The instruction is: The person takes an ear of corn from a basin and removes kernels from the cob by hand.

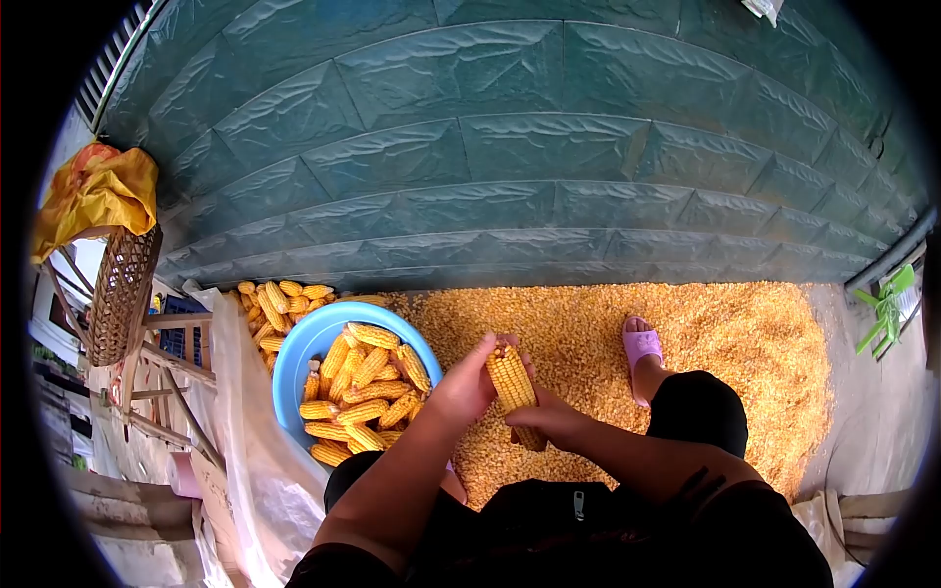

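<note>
An ear of corn with yellow kernels is held between my two hands, over the spread of loose kernels. My left hand wraps the ear's upper end from the left side. Lower down, my right hand grips the same ear, its thumb lying across the kernels. To the left of my left hand stands a blue basin holding many husked corn ears. Parts of my fingers are hidden behind the ear.
Loose corn kernels cover the ground around my feet, one in a pink slipper. More ears lie behind the basin. A green tiled wall rises ahead. Plastic sheeting, a wooden frame and a woven basket are at left.
</note>
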Motion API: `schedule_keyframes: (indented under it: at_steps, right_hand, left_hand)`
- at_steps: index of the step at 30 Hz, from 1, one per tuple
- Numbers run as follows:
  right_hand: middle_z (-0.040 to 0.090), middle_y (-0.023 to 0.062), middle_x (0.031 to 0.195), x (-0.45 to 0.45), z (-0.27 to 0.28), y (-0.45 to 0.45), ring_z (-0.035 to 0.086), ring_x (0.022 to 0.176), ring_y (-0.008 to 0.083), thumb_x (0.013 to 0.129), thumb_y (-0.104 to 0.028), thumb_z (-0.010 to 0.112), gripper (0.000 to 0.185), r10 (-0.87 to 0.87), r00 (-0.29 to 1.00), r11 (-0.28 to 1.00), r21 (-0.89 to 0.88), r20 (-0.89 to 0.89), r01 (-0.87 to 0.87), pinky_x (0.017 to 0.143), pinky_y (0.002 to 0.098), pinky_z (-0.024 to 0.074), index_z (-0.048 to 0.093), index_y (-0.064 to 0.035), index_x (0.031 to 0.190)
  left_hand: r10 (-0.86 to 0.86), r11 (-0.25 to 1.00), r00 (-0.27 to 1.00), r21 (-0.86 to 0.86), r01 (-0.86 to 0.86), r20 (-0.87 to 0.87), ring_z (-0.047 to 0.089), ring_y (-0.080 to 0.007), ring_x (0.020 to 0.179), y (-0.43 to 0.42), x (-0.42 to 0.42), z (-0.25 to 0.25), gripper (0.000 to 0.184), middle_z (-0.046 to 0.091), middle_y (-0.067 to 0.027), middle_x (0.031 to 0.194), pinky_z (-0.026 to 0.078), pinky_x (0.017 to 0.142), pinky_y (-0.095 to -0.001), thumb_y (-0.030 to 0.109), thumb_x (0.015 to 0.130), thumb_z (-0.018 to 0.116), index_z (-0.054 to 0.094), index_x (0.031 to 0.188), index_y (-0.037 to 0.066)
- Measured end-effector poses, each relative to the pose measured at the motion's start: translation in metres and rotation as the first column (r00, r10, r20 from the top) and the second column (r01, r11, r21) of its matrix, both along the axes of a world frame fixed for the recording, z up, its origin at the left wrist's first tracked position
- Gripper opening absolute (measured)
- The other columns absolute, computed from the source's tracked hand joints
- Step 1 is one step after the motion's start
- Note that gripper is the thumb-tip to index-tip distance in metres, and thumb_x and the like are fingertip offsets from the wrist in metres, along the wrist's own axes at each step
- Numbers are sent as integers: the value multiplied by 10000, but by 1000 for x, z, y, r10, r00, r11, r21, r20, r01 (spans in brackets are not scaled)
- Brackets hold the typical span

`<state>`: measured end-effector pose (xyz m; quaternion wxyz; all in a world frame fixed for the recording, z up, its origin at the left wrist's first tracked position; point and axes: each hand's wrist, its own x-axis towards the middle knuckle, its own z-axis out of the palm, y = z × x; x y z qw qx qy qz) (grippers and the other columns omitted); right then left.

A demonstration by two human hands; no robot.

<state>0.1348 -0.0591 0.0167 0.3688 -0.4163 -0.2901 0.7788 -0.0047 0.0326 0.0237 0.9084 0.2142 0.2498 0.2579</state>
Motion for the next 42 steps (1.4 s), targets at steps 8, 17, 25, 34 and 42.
schedule_keyframes:
  at_steps: [8, 17, 25, 34, 42]
  right_hand:
    - [535, 76, 839, -6, 5, -3, 563, 666, 158, 739, -164, 634, 439, 3, 1000, 1000, 28, -21, -2, 563, 288, 478, 436, -14, 1102]
    - [546, 70, 836, -10, 7, -7, 566, 659, 162, 727, -193, 644, 446, -5, 992, 995, 101, 127, -8, 582, 298, 481, 456, -27, 1096]
    - [542, 81, 792, -2, 3, -2, 569, 626, 181, 758, -147, 609, 371, -21, 977, 998, -63, -212, 7, 546, 313, 476, 451, -22, 1069]
    - [534, 87, 801, -6, -1, -6, 568, 622, 183, 746, -173, 628, 410, 0, 988, 999, -46, -152, -7, 543, 308, 487, 431, -21, 1072]
    - [540, 83, 757, -5, 5, -3, 554, 586, 170, 745, -170, 623, 378, -26, 992, 999, -28, -124, 23, 526, 293, 464, 444, -21, 1043]
  left_hand:
    - [-44, 999, 995, 15, 43, 86, 525, -319, 1031, 4, -6, 2, 324, 551, -150, 1045, 424, 901, -451, 329, 913, 451, 496, 1083, 57]
    - [55, 998, 957, 52, -42, -286, 572, -310, 892, 1, 1, -1, 358, 570, -146, 889, 474, 794, -455, 405, 905, 462, 523, 933, 53]
    - [49, 997, 989, -66, -41, 139, 548, -342, 996, 2, -5, 30, 295, 572, -190, 989, 446, 860, -443, 258, 904, 488, 528, 1075, 21]
    - [104, 994, 985, 39, -99, -141, 570, -322, 960, 1, -2, 16, 175, 583, -170, 971, 464, 874, -461, 136, 889, 498, 532, 1006, 11]
    - [33, 999, 999, 10, -33, -18, 549, -347, 991, 2, -4, 23, 405, 562, -188, 1003, 440, 877, -487, 393, 918, 421, 507, 1039, 17]
